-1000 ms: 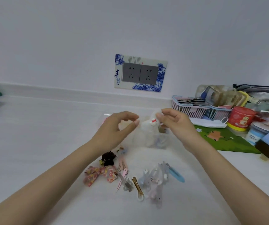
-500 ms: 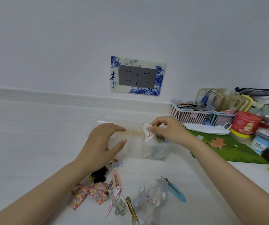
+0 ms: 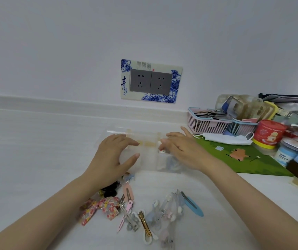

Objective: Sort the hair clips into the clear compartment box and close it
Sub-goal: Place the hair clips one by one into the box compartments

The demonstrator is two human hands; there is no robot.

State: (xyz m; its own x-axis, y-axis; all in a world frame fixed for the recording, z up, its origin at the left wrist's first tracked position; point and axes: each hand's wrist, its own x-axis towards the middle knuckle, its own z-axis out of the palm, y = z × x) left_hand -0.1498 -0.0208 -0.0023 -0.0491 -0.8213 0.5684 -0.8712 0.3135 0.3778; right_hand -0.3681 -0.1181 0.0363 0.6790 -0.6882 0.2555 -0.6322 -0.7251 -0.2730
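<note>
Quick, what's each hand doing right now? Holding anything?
Left hand: open, fingers spread at the clear box, holding nothing.
Right hand: fingertips on the white cat clip in the box; a real grip cannot be told.

Both hands, left hand [image 3: 111, 156] and right hand [image 3: 180, 150], rest over the clear box [image 3: 148, 159]; loose hair clips [image 3: 144, 212] lie just before the clear box.

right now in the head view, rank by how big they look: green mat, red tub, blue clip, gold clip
1. green mat
2. red tub
3. blue clip and gold clip: look alike, unranked
</note>
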